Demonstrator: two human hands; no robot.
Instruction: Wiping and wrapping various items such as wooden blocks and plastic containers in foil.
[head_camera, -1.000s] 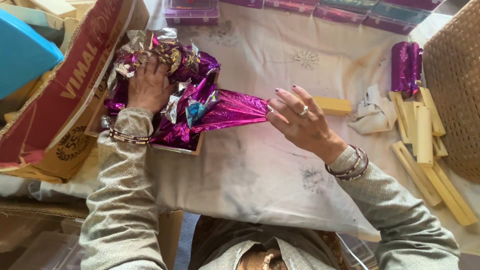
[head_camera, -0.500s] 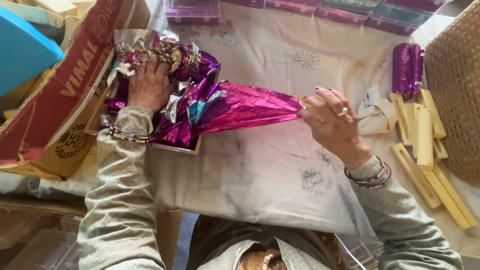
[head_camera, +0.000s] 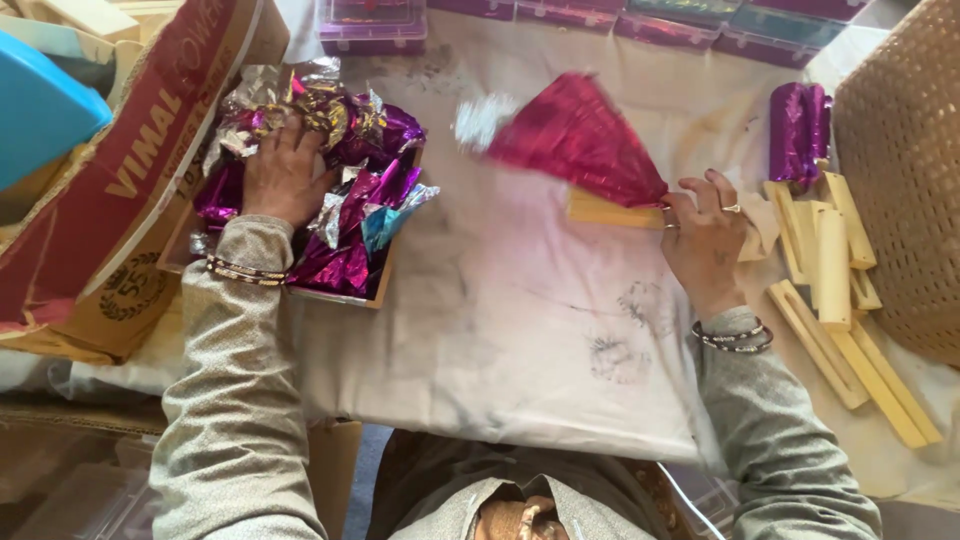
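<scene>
1. The cloth-covered table (head_camera: 520, 340) has its widest bare stretch in the middle, between the two hands, running down to its near edge.
2. On the left, a shallow tray (head_camera: 335, 295) heaped with crumpled foil wrappers (head_camera: 350, 190) sits against a tilted cardboard box (head_camera: 120, 200); a blue lid (head_camera: 40, 110) shows at the box's upper corner.
3. On the right, pale yellow wooden sticks (head_camera: 830, 290) lie scattered beside a wicker basket (head_camera: 900, 170), with a rolled purple foil bundle (head_camera: 798, 130) above them. Small plastic boxes (head_camera: 370, 25) line the far edge.
4. The left hand (head_camera: 282, 175) lies flat, fingers spread, pressing on the foil wrappers.
5. The right hand (head_camera: 705, 235) pinches one corner of a magenta foil sheet (head_camera: 580, 140) between thumb and fingers; the other fingers are loosely curled.
6. The sheet fans up and to the left, blurred, over a wooden stick (head_camera: 610, 210) lying just beside the hand.
</scene>
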